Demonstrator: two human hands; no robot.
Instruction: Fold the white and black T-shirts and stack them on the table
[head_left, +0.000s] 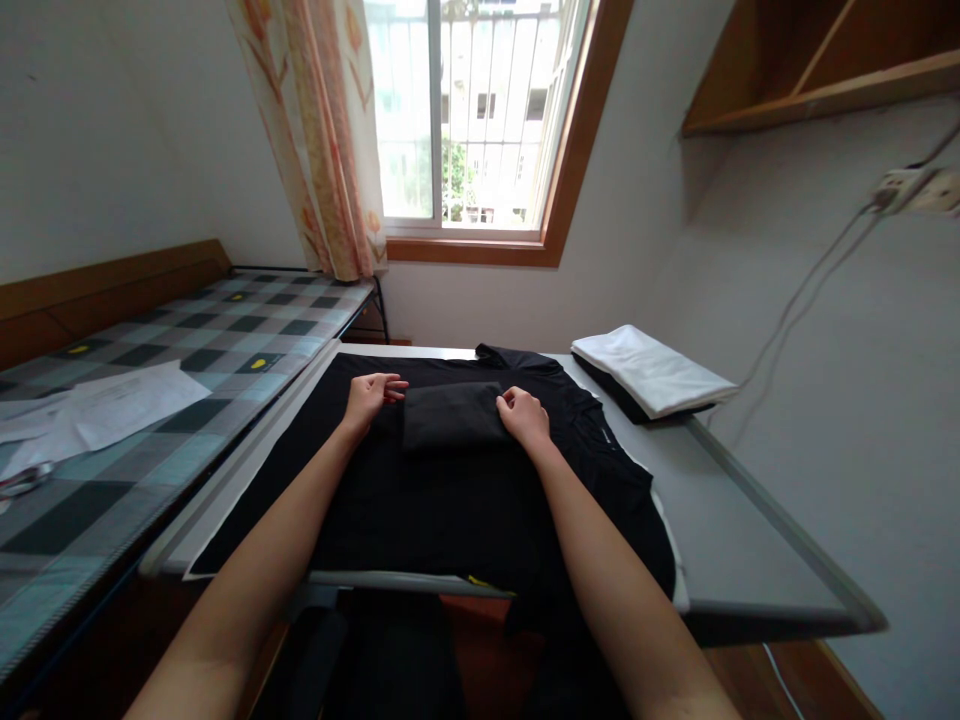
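Note:
A black T-shirt [442,510] lies spread over the table, its bunched sleeve and collar part toward the right. On top of it rests a flat dark grey rectangular piece [454,418]; whether it is folded cloth or a stiff board I cannot tell. My right hand [523,414] is closed, pinching this piece at its upper right corner. At the opposite side, my left hand [373,398] has its fingers stretched out and slightly apart, with the tips beside the upper left corner. Contact there is unclear.
Folded white cloth [649,368] sits on black cloth at the table's back right. The grey-white table [757,540] meets the right wall, where cables hang from a socket [911,190]. To the left is a checked bed [225,350] with papers [112,410]. A window [480,120] is ahead.

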